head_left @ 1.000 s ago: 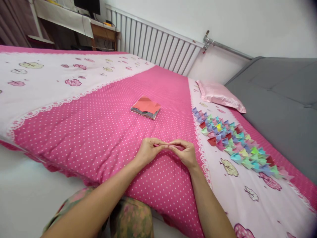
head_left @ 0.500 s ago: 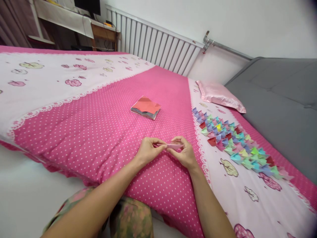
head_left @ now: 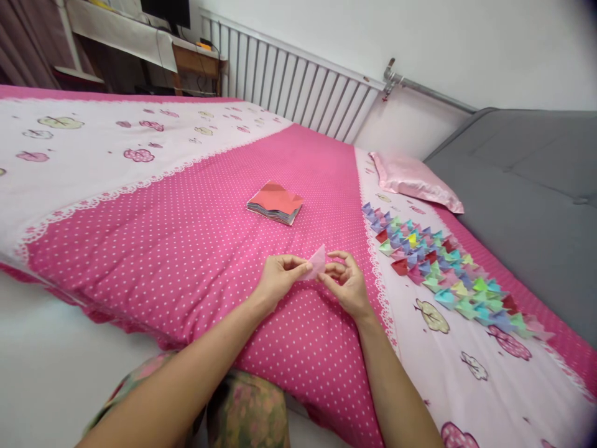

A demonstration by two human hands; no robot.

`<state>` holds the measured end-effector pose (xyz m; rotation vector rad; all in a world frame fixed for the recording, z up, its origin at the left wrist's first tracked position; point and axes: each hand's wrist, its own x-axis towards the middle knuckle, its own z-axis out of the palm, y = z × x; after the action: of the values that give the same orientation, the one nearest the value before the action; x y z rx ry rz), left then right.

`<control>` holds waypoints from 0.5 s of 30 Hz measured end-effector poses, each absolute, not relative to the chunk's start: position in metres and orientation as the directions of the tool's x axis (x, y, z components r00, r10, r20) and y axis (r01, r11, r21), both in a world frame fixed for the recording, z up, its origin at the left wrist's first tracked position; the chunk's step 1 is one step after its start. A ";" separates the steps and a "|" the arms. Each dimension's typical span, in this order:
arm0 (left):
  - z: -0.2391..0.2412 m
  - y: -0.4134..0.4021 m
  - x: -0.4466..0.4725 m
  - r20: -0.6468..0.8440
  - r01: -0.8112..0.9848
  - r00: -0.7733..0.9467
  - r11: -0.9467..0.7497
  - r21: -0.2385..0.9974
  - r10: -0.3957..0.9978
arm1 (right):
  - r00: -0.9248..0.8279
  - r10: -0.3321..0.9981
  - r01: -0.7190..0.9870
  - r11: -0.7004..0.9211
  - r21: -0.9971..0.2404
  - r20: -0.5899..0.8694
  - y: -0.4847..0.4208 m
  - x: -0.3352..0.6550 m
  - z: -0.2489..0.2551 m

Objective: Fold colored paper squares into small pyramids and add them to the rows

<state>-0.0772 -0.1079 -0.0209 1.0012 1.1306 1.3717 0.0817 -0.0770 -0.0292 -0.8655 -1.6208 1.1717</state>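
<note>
Between my hands, above the pink dotted bedspread (head_left: 205,249), is a small piece of folded pink paper (head_left: 318,261) with a pointed top corner. My left hand (head_left: 281,277) pinches its left side between thumb and fingers. With thumb and fingertips, my right hand (head_left: 347,283) grips the lower right edge, its index finger raised a little off the paper. Beyond my hands lies a stack of square paper sheets (head_left: 275,200), a red one on top. Many small folded paper boats (head_left: 433,267) in various colours stand in rows to the right.
A pink pillow (head_left: 415,180) lies at the far right, against a grey padded headboard (head_left: 522,180). White railings (head_left: 289,78) run behind the bed. A desk (head_left: 196,61) with a dark monitor (head_left: 166,12) stands at the back left.
The pink paper was held flat and edge-on; now it is turned up, showing a pointed face. My right fingers have shifted along its edge, and the index finger has lifted.
</note>
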 end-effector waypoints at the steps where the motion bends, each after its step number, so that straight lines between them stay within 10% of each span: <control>1: -0.020 -0.108 -0.077 -0.038 -0.238 -0.103 0.013 0.971 0.994 | -0.310 0.912 0.000 0.282 -0.959 0.268 -0.076 0.082 -0.030; 15: -0.019 -0.110 -0.077 -0.019 -0.197 -0.063 0.006 0.980 0.998 | -0.324 0.908 0.011 0.285 -0.959 0.266 -0.070 0.086 -0.035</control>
<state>-0.0772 -0.1102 -0.0192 1.0216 1.1136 1.3340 0.0865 -0.0697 -0.0345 -0.8634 -1.6070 1.1896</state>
